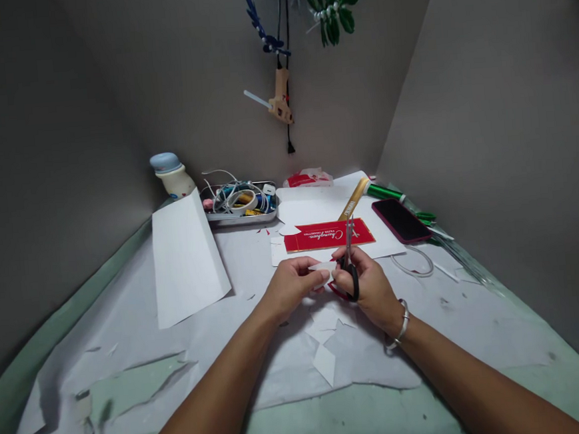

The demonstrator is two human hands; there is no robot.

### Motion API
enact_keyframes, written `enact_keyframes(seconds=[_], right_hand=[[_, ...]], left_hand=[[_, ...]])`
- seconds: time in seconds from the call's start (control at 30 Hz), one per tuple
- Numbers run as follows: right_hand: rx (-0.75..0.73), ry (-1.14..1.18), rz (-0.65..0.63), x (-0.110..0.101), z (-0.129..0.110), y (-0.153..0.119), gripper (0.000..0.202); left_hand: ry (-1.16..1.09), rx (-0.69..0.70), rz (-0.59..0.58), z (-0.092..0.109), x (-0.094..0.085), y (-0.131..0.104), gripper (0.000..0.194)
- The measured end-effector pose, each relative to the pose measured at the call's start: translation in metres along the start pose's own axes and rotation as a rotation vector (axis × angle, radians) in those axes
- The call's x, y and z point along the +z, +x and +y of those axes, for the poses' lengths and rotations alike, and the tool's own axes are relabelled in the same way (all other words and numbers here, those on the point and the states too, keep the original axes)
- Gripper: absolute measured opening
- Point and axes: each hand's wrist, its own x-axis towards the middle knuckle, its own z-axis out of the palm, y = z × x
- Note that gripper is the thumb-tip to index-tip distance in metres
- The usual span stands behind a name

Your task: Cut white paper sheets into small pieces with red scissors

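My left hand (295,283) pinches a small piece of white paper (322,266) between thumb and fingers. Close beside it, my right hand (369,281) is closed around black-handled scissors (352,285), whose blades point up and away from me. The right fingertips also reach the paper's edge. A red sliver shows below the hands, partly hidden. Beneath them lie several cut white paper pieces (325,364), one diamond-shaped. Just beyond my hands, a flat red cigarette carton panel (328,234) rests on white paper sheets.
A folded white sheet (188,265) and a capped bottle (173,176) stand left. A metal tray (242,219) holds cables and tape. A phone (401,220), green roll (385,192) and white cable (419,270) lie right. A glue gun (281,100) hangs on the wall.
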Motion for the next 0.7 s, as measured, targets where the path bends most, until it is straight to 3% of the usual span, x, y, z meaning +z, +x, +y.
enact_keyframes(seconds=[0.27, 0.7], right_hand=[[-0.025, 0.031, 0.075, 0.001, -0.002, -0.003, 0.026], [-0.083, -0.033, 0.028, 0.0, 0.002, -0.003, 0.024]], left_hand=[[-0.226, 0.019, 0.007, 0.001, 0.014, -0.001, 0.023], [0.044, 0.082, 0.023, 0.004, 0.005, 0.0, 0.018]])
